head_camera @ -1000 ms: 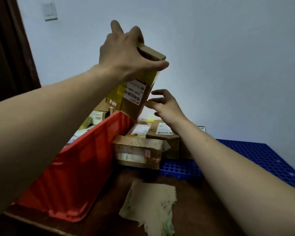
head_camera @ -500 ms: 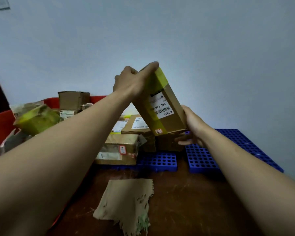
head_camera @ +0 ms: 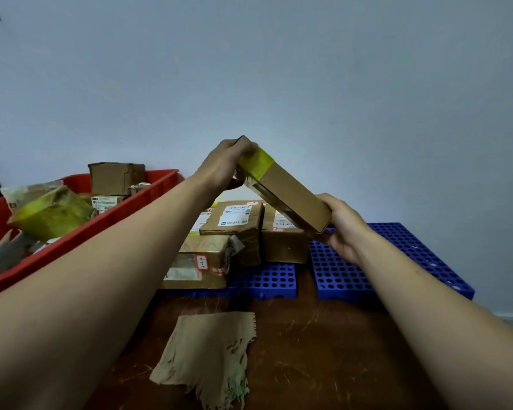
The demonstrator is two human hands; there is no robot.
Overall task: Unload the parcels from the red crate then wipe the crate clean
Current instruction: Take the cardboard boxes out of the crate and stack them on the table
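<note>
Cardboard box point(head_camera: 290, 199) tilts between my left hand point(head_camera: 222, 164), gripping its top, and right hand point(head_camera: 347, 229), gripping its bottom, above stacked parcels point(head_camera: 234, 223).

A single wide-angle view from the person's head looks forward and slightly down across the bench point(head_camera: 323, 350), facing a pale wall point(head_camera: 308, 69) that fills the upper half. Both forearms run in from the bottom corners, very near the lens, and meet at mid-frame, where the left hand point(head_camera: 225, 167) and right hand point(head_camera: 345, 229) hold a parcel point(head_camera: 288, 193) at arm's reach. The cloth point(head_camera: 211, 350) lies close below the camera, at bottom centre. The red crate point(head_camera: 71, 239) is cut off by the left edge; the blue mats point(head_camera: 347, 273) lie farther off, near the wall, right of centre.
</note>
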